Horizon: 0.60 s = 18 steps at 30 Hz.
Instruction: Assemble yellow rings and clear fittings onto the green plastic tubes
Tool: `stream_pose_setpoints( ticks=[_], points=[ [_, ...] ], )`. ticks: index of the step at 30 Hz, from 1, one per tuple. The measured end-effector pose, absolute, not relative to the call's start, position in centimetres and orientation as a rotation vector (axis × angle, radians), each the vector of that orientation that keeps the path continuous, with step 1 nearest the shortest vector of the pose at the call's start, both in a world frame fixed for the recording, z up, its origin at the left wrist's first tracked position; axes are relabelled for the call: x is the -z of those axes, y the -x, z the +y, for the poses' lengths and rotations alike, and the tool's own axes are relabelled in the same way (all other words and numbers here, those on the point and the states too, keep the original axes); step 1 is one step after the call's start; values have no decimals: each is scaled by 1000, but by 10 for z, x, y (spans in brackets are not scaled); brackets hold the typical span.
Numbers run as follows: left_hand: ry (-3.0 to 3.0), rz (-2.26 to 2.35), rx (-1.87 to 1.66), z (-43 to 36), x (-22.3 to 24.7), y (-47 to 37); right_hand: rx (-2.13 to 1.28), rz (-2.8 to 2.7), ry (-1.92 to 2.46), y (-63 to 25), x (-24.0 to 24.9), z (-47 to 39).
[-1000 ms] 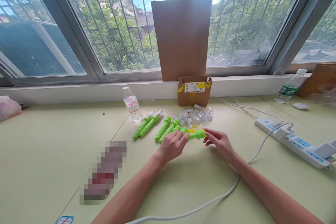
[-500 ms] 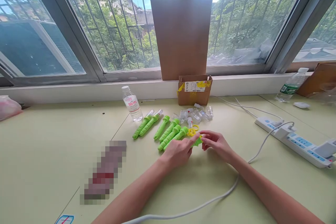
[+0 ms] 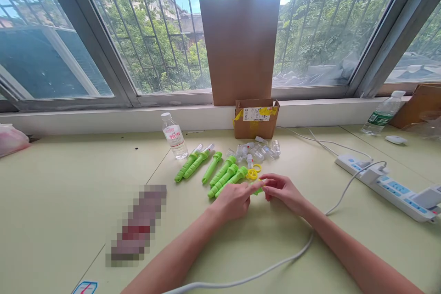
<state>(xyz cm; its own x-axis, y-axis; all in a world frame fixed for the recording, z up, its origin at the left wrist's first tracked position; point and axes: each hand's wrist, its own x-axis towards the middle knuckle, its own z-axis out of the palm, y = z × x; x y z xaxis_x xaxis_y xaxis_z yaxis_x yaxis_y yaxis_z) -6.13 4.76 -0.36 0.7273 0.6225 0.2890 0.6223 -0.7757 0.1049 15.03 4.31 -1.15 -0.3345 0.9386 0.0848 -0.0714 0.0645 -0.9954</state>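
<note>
My left hand [image 3: 234,198] is closed around a green plastic tube [image 3: 258,190], of which only a small part shows between the two hands. Its index finger stretches across the top of that piece. From the other side my right hand [image 3: 285,191] pinches the same piece with thumb and fingertips; a bit of yellow shows there, mostly hidden. Just beyond the hands lie loose yellow rings [image 3: 252,174]. Several green spiral-ribbed tubes [image 3: 217,179] lie in a row to the left, and two of them carry clear caps [image 3: 209,148].
Clear plastic caps [image 3: 259,151] are piled before a small cardboard box [image 3: 255,124]. A water bottle [image 3: 174,136] stands left of them, another bottle [image 3: 381,112] far right. A power strip [image 3: 386,186] lies right, its white cable [image 3: 268,272] running beneath my right forearm.
My left index finger has pressed slightly further over the piece, and less of the green and yellow shows between my hands. The other things stay in place.
</note>
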Motion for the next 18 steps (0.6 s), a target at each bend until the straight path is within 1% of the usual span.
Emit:
stream_pose_setpoints(
  ticks=[7,18],
  points=[
    [-2889,1036,-446,48,0,61,-1418,-1441,946,-149,10,43],
    [-2833,1014,-545,47,-1,62,-1430,-1427,941,-146,12,44]
  ],
)
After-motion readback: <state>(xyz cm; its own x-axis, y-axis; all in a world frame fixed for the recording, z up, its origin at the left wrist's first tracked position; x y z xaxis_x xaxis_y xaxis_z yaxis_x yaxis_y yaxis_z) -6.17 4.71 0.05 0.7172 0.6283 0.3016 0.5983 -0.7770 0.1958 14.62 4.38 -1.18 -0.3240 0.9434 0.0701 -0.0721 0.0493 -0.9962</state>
